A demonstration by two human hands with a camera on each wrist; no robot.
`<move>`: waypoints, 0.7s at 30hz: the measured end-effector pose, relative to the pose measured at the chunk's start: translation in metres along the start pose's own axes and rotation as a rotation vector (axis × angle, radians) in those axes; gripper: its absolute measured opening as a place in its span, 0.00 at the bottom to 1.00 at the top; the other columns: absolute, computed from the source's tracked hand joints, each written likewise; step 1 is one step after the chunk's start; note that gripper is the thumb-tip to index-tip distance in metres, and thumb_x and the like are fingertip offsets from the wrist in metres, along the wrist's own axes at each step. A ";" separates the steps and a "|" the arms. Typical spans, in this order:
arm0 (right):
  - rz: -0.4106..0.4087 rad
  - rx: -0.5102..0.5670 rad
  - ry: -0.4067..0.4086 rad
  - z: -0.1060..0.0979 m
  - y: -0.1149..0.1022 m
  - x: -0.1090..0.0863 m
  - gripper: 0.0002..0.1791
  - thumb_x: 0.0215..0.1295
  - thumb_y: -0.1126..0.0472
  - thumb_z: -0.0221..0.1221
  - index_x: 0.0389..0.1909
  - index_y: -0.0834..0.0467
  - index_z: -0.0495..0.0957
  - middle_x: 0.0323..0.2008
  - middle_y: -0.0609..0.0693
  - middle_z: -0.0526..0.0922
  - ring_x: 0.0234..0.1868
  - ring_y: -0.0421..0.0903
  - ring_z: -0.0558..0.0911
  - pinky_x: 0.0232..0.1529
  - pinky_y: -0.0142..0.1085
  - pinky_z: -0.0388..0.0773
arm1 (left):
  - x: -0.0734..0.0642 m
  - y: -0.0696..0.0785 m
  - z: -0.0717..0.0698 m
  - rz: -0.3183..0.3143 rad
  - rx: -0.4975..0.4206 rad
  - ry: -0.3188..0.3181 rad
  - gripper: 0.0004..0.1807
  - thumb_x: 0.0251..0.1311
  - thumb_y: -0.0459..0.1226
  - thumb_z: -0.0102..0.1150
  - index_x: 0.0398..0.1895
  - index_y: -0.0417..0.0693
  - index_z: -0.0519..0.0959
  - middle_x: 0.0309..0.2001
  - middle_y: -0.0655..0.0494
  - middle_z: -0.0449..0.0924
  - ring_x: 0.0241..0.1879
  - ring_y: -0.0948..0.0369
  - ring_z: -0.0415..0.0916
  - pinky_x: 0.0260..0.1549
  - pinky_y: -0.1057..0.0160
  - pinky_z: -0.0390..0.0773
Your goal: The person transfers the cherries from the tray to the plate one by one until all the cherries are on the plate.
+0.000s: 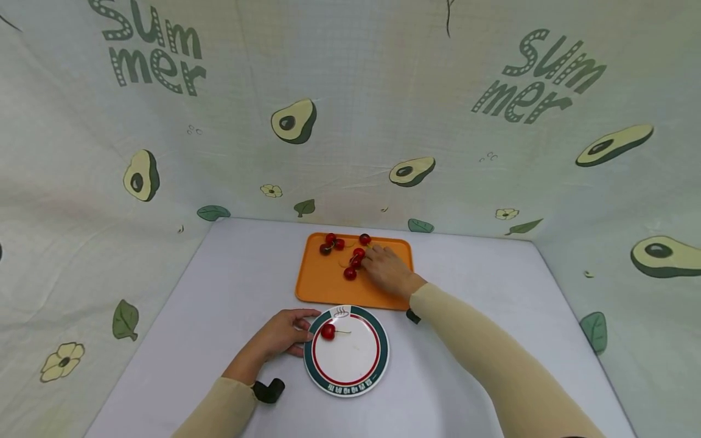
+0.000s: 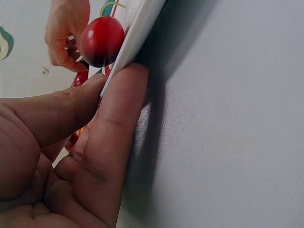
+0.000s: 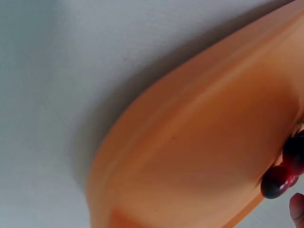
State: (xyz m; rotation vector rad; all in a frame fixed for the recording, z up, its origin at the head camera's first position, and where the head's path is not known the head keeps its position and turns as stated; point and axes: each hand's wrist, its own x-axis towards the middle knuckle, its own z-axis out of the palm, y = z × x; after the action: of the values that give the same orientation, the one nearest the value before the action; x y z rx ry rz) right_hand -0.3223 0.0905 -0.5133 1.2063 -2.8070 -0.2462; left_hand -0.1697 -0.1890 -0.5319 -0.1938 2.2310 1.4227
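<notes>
A white plate (image 1: 350,359) with a green rim band and a red ring lies on the table, one cherry (image 1: 328,331) with its stem on it. My left hand (image 1: 286,333) pinches the plate's left edge; in the left wrist view its thumb is above the rim and a finger beneath. My right hand (image 1: 386,267) reaches over the orange tray (image 1: 323,289), its bent fingers right at a group of cherries (image 1: 356,261). In the right wrist view a fingertip (image 3: 297,209) shows beside dark red cherries (image 3: 275,182). Whether it grips one I cannot tell.
More cherries (image 1: 331,243) lie at the tray's back left, and a single cherry (image 1: 364,239) near its back edge. The tray stands behind the plate on the white table (image 1: 246,274). A cloth printed with avocados (image 1: 350,121) rises around the back and sides.
</notes>
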 end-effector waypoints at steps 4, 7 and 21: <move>0.000 -0.010 -0.012 0.001 0.000 0.000 0.18 0.77 0.56 0.62 0.61 0.57 0.83 0.60 0.53 0.81 0.57 0.52 0.75 0.60 0.42 0.78 | -0.001 0.000 0.000 0.003 0.002 -0.002 0.29 0.64 0.28 0.69 0.68 0.52 0.80 0.45 0.47 0.78 0.33 0.56 0.82 0.30 0.61 0.90; -0.006 -0.020 -0.003 0.002 -0.001 0.001 0.18 0.77 0.55 0.62 0.62 0.57 0.83 0.60 0.52 0.82 0.57 0.52 0.75 0.60 0.41 0.78 | -0.001 0.001 -0.001 0.000 -0.001 -0.002 0.28 0.64 0.28 0.69 0.68 0.52 0.80 0.45 0.47 0.78 0.32 0.56 0.82 0.31 0.61 0.90; -0.030 -0.031 0.021 0.004 -0.001 0.002 0.15 0.76 0.57 0.63 0.59 0.56 0.85 0.57 0.51 0.83 0.56 0.52 0.75 0.62 0.42 0.78 | -0.001 0.000 0.000 0.011 -0.012 -0.004 0.28 0.63 0.26 0.69 0.66 0.51 0.81 0.43 0.47 0.77 0.30 0.56 0.81 0.28 0.59 0.90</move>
State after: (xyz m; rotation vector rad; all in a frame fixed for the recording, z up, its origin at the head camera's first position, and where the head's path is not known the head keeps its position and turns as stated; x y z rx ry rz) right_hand -0.3235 0.0891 -0.5178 1.2377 -2.7591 -0.2760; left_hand -0.1687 -0.1888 -0.5313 -0.1824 2.2240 1.4415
